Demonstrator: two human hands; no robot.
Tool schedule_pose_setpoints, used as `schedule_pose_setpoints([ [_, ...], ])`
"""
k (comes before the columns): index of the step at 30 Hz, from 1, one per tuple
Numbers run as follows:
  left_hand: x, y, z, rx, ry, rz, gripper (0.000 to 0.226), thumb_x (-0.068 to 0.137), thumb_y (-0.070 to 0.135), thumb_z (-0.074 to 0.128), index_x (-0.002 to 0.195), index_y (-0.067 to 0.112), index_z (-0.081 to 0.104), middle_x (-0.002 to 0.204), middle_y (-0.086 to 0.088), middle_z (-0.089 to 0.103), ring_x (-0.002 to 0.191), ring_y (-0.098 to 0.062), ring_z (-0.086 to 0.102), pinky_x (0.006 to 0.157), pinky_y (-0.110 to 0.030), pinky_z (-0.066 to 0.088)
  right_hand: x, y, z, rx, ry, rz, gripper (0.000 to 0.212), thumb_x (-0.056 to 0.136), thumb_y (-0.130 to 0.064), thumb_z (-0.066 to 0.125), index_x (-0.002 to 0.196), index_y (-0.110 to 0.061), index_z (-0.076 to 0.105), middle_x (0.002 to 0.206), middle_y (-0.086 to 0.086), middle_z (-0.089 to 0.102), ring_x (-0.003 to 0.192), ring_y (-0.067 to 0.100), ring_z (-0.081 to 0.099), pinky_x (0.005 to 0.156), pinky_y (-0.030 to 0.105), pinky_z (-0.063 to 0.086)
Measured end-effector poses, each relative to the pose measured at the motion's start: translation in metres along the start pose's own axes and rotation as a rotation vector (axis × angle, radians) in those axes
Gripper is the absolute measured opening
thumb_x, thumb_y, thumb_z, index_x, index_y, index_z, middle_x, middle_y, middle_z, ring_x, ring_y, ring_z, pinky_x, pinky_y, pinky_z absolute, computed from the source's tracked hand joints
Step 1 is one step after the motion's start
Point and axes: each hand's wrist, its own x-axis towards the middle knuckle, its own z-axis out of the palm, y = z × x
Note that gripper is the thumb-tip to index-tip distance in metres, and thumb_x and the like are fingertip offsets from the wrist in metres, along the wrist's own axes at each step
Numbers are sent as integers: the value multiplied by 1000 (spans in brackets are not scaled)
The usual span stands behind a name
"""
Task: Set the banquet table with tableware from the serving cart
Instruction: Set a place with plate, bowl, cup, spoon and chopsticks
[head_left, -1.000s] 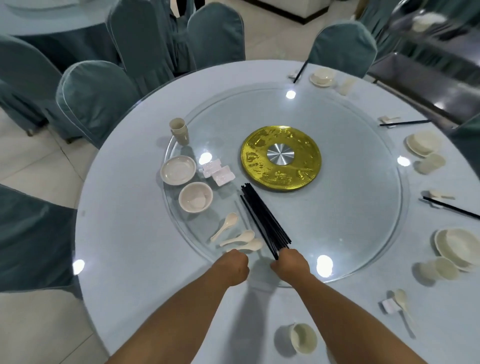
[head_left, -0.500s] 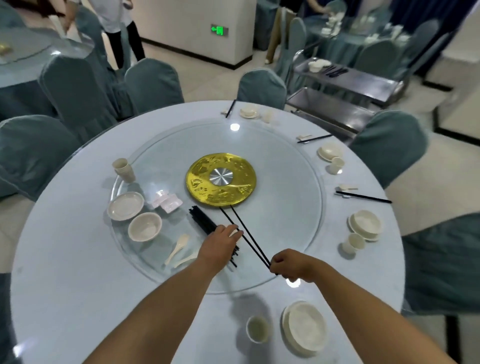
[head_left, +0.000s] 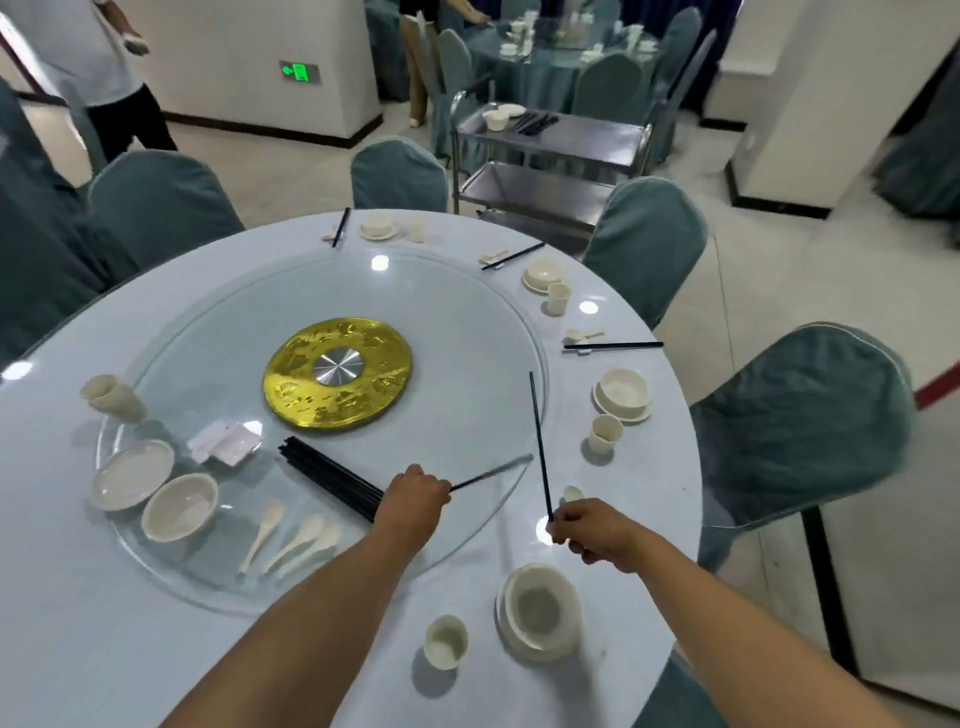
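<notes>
Black chopsticks are held, 1 in each hand, above the near right part of the round table. The left hand is curled in a fist round 1 chopstick, which points right and is blurred. The right hand pinches the lower end of the other chopstick, which stands nearly upright over the edge of the glass turntable. A bundle of black chopsticks lies on the glass just left of the left hand. 3 spoons, a bowl and a plate are set on the glass nearby. A cup and a stacked bowl and plate lie on the cloth near the right forearm.
</notes>
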Motion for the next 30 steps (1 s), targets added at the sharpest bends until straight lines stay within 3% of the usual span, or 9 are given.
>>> schedule_pose_setpoints([
  [2, 4, 11, -7, -339, -45, -218, 21, 100, 21, 49, 101, 14, 68, 94, -7, 67, 93, -26, 62, 71, -31, 45, -1, 5, -3, 2, 72, -41, 11, 87, -15, 65, 78, -9, 63, 71, -2, 62, 55, 13, 44, 50, 24, 33],
  [5, 15, 35, -17, -1078, -32, -524, 16, 92, 11, 62, 100, 2, 72, 87, -9, 71, 75, -21, 67, 65, -24, 53, -1, 4, -1, -66, 111, -92, 13, 87, -16, 64, 76, -8, 67, 70, -3, 65, 55, 11, 52, 51, 24, 39],
  [8, 23, 60, -27, -1625, -68, -664, 14, 92, 5, 64, 103, -3, 67, 87, -14, 70, 71, -22, 67, 64, -24, 58, 2, -3, 5, -131, 106, -106, 17, 85, -20, 65, 80, -5, 71, 73, 0, 67, 54, 8, 54, 50, 22, 41],
  [10, 25, 73, -28, -1814, -108, -686, 13, 93, 6, 64, 103, -1, 65, 90, -15, 70, 76, -24, 69, 71, -30, 60, 3, -6, 8, -166, 94, -100, 16, 84, -20, 65, 78, -8, 74, 73, 5, 65, 54, 10, 52, 49, 21, 41],
  [12, 27, 80, -27, -1903, -134, -696, 13, 93, 7, 64, 104, -1, 65, 91, -16, 70, 77, -24, 71, 74, -32, 60, 2, -6, 10, -200, 90, -89, 17, 85, -19, 63, 80, -9, 76, 75, 9, 64, 59, 15, 50, 50, 23, 40],
  [16, 27, 90, -24, -1951, -156, -724, 11, 93, 7, 64, 102, 0, 66, 89, -17, 73, 77, -24, 72, 63, -29, 59, -1, 0, 5, -233, 105, -65, 18, 85, -14, 61, 89, -7, 77, 77, 9, 60, 61, 16, 49, 50, 23, 38],
  [25, 36, 117, -11, -2026, -223, -701, 22, 91, 5, 66, 111, -5, 63, 96, -18, 73, 84, -27, 73, 70, -32, 61, -7, 23, -9, -199, 124, -8, 19, 85, -11, 58, 85, -12, 77, 68, 2, 60, 55, 12, 49, 52, 23, 38],
  [30, 45, 138, 0, -2015, -203, -735, 19, 90, 2, 67, 106, -6, 62, 91, -21, 73, 86, -31, 73, 73, -36, 61, -7, 34, -12, -364, 261, -66, 17, 87, -27, 61, 72, -24, 69, 68, -3, 61, 59, 11, 53, 53, 21, 42],
])
